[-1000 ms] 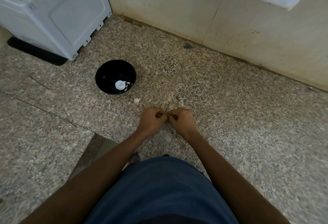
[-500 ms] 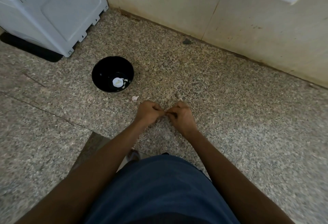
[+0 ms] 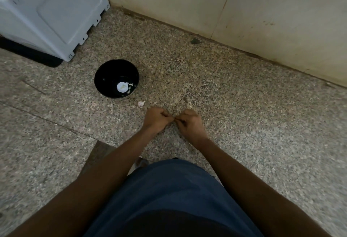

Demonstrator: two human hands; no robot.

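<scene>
Now your left grip and right grip have eased apart, both pinching the clove between them. Skin's probably tearing.

Body in view: two arms, two hands, and the front of the torso and lap. Left hand and right hand: bare. Left forearm and right forearm: bare down to the lower edge of the view. Garment: dark blue, plain cloth, with a faint paler sheen across its upper part and soft creases near its left edge. Along the bottom of the view the blue gives way to a near-black band (shadow or a second garment, cannot tell). A small pale shape beside the garment's upper left edge is too blurred to identify.
</scene>
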